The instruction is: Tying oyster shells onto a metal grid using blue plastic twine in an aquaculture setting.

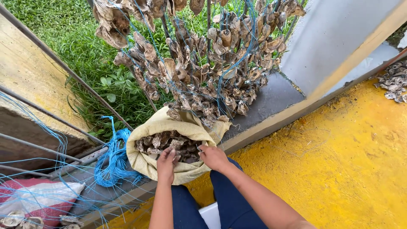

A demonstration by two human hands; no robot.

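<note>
Tan sack (157, 166), two hands inside

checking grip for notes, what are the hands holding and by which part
Both hands are at the open mouth of the sack: the left hand reaches among the shells, the right hand grips the sack's rolled rim.

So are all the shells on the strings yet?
No. Many shells already hang on blue strings. Both hands, left and right, are in the sack, which holds many loose shells. Spare blue string lies beside it.
</note>
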